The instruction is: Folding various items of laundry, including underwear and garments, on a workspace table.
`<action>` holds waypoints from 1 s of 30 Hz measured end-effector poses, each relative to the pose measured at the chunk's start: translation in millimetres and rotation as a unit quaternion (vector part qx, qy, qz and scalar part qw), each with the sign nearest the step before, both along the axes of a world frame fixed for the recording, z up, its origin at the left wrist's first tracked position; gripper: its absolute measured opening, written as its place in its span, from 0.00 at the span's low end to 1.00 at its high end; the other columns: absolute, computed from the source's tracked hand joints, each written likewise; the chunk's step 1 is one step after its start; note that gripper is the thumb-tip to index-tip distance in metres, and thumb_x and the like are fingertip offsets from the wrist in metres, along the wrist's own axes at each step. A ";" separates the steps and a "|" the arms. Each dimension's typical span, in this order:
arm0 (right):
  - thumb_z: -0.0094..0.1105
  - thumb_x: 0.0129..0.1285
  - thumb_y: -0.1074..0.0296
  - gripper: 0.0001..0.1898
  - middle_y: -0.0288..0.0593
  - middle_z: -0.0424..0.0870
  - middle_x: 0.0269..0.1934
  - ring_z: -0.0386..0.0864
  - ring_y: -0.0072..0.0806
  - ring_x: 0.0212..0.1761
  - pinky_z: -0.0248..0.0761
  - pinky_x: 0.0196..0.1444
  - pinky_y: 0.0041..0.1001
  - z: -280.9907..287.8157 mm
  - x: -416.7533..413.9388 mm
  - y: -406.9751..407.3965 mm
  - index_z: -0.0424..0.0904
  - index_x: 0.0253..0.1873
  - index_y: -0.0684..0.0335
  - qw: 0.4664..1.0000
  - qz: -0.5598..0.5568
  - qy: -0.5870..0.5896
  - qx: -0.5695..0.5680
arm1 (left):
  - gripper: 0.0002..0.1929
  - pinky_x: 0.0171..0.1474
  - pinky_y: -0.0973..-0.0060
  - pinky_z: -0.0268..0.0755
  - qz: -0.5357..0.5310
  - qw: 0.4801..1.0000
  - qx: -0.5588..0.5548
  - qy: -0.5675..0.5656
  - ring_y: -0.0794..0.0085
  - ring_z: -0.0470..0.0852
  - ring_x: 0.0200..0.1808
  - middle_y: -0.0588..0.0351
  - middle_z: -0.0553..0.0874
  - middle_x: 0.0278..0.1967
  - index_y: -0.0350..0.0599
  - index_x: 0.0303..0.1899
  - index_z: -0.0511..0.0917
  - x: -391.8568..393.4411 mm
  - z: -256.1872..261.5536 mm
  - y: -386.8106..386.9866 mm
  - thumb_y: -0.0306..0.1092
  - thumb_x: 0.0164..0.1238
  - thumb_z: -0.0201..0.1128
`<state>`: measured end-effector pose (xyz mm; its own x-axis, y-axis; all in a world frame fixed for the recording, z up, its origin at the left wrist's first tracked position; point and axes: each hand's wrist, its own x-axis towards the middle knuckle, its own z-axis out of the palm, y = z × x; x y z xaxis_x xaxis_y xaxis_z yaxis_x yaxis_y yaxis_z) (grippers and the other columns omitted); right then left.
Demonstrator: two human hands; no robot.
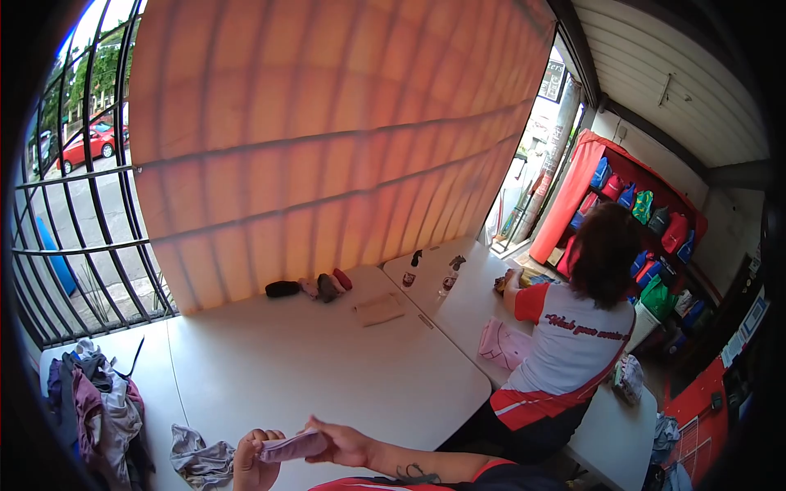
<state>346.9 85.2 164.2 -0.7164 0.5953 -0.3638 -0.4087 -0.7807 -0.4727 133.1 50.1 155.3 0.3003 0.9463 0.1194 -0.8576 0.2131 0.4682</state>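
Observation:
A folded strip of lilac cloth [293, 446] is stretched between my two hands above the near edge of the white table [295, 368]. My left hand [255, 457] grips its left end with curled fingers. At the other end, my right hand [341, 443] pinches the cloth between thumb and fingers. Just left of my left hand lies a crumpled grey garment [199, 457]. Farther left, a loose heap of clothes [101, 405] in grey, purple and maroon covers the table's corner.
Small rolled garments [310, 287] and a folded beige cloth [379, 309] lie along the back. Two spray bottles [410, 273] stand farther right. Another person [577, 331] works with cloth at the adjoining table, near a folded pink cloth [503, 345]. Shelves [651, 215] hold several colored bags.

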 end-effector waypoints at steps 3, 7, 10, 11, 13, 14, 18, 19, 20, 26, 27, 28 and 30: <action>0.54 0.69 0.51 0.18 0.39 0.74 0.47 0.75 0.27 0.50 0.72 0.54 0.31 36.2 2.7 1.9 0.71 0.49 0.61 0.996 -0.048 0.003 0.070 | 0.21 0.70 0.59 0.56 -0.033 0.999 -0.020 -0.008 0.54 0.69 0.64 0.45 0.74 0.60 0.40 0.54 0.73 6.5 17.1 -9.1 0.42 0.65 0.63; 0.56 0.63 0.75 0.08 0.32 0.67 0.42 0.67 0.17 0.41 0.63 0.48 0.21 33.1 -11.1 -11.0 0.67 0.42 0.60 0.942 -0.038 -0.086 0.321 | 0.18 0.65 0.62 0.65 0.010 0.999 -0.040 0.028 0.58 0.75 0.58 0.45 0.77 0.55 0.40 0.54 0.72 4.8 -21.9 -5.7 0.38 0.67 0.60; 0.52 0.59 0.81 0.09 0.32 0.62 0.40 0.60 0.18 0.38 0.57 0.42 0.19 32.3 -21.7 -23.3 0.64 0.39 0.59 0.906 -0.050 -0.158 0.389 | 0.16 0.61 0.64 0.68 0.054 0.987 -0.147 -0.030 0.60 0.77 0.54 0.45 0.79 0.51 0.37 0.55 0.71 9.4 -27.6 2.1 0.34 0.70 0.55; 0.52 0.58 0.82 0.09 0.32 0.62 0.40 0.59 0.18 0.38 0.56 0.42 0.18 25.3 -25.3 -26.4 0.64 0.38 0.59 0.897 -0.052 -0.168 0.405 | 0.16 0.61 0.64 0.69 0.092 0.966 -0.237 -0.046 0.60 0.77 0.54 0.45 0.79 0.50 0.34 0.56 0.69 13.9 -25.2 1.7 0.32 0.72 0.52; 0.51 0.62 0.77 0.06 0.33 0.67 0.42 0.64 0.17 0.42 0.61 0.45 0.20 13.9 -26.4 -21.0 0.65 0.39 0.58 0.909 -0.102 -0.121 0.385 | 0.17 0.59 0.65 0.69 0.107 0.968 -0.225 -0.033 0.62 0.78 0.52 0.46 0.79 0.49 0.33 0.57 0.69 22.0 -6.7 1.6 0.32 0.72 0.52; 0.50 0.64 0.75 0.04 0.34 0.69 0.44 0.67 0.17 0.44 0.63 0.47 0.20 10.1 -26.1 -16.6 0.66 0.39 0.58 0.922 -0.140 -0.089 0.349 | 0.17 0.58 0.67 0.70 0.123 0.969 -0.212 -0.021 0.64 0.78 0.51 0.47 0.79 0.48 0.33 0.58 0.68 22.3 1.4 1.2 0.32 0.73 0.52; 0.45 0.71 0.68 0.05 0.35 0.73 0.45 0.71 0.19 0.49 0.68 0.54 0.25 -0.7 -22.4 -4.6 0.69 0.47 0.58 0.982 -0.105 0.036 0.155 | 0.11 0.50 0.75 0.69 0.229 0.961 0.041 0.151 0.72 0.76 0.43 0.51 0.78 0.43 0.37 0.52 0.70 39.3 51.6 -10.7 0.32 0.75 0.50; 0.46 0.72 0.65 0.09 0.35 0.73 0.46 0.72 0.20 0.50 0.68 0.55 0.26 -2.2 -24.2 -7.2 0.69 0.52 0.59 0.985 -0.090 0.018 0.144 | 0.07 0.48 0.76 0.69 0.232 0.954 0.045 0.182 0.73 0.75 0.39 0.52 0.78 0.40 0.41 0.46 0.69 42.0 55.1 -13.5 0.34 0.76 0.48; 0.46 0.72 0.64 0.10 0.36 0.73 0.47 0.73 0.21 0.50 0.68 0.55 0.26 -5.3 -26.1 -8.6 0.69 0.53 0.59 0.988 -0.074 0.013 0.135 | 0.07 0.48 0.76 0.69 0.232 0.954 0.045 0.183 0.73 0.75 0.39 0.52 0.78 0.40 0.41 0.46 0.69 42.0 55.2 -13.2 0.34 0.76 0.48; 0.50 0.72 0.59 0.12 0.36 0.73 0.47 0.73 0.22 0.51 0.69 0.57 0.27 -8.1 -27.1 -14.6 0.71 0.52 0.61 0.996 -0.059 -0.032 0.056 | 0.06 0.42 0.80 0.67 0.235 0.945 0.037 0.227 0.74 0.75 0.38 0.55 0.75 0.33 0.42 0.40 0.70 36.4 49.0 -8.3 0.33 0.76 0.48; 0.50 0.72 0.59 0.11 0.34 0.72 0.46 0.72 0.22 0.50 0.68 0.56 0.26 -1.5 -27.5 -13.9 0.73 0.49 0.60 0.995 -0.052 -0.034 0.081 | 0.07 0.36 0.80 0.65 0.264 0.942 0.006 0.208 0.77 0.71 0.31 0.60 0.73 0.28 0.45 0.38 0.69 36.2 44.5 -4.6 0.36 0.75 0.50; 0.50 0.72 0.59 0.11 0.33 0.71 0.46 0.71 0.22 0.49 0.67 0.55 0.26 4.9 -28.3 -12.1 0.75 0.46 0.60 0.993 -0.043 -0.035 0.107 | 0.08 0.30 0.80 0.63 0.294 0.936 -0.026 0.190 0.80 0.68 0.24 0.64 0.71 0.23 0.48 0.36 0.68 34.9 37.9 2.5 0.39 0.75 0.51; 0.51 0.72 0.58 0.11 0.32 0.70 0.45 0.69 0.22 0.48 0.65 0.54 0.26 12.8 -27.1 -9.3 0.75 0.43 0.60 0.978 0.008 -0.026 0.208 | 0.08 0.30 0.84 0.63 0.273 0.952 -0.054 0.124 0.81 0.67 0.24 0.64 0.71 0.24 0.47 0.38 0.67 18.8 25.0 12.0 0.39 0.76 0.50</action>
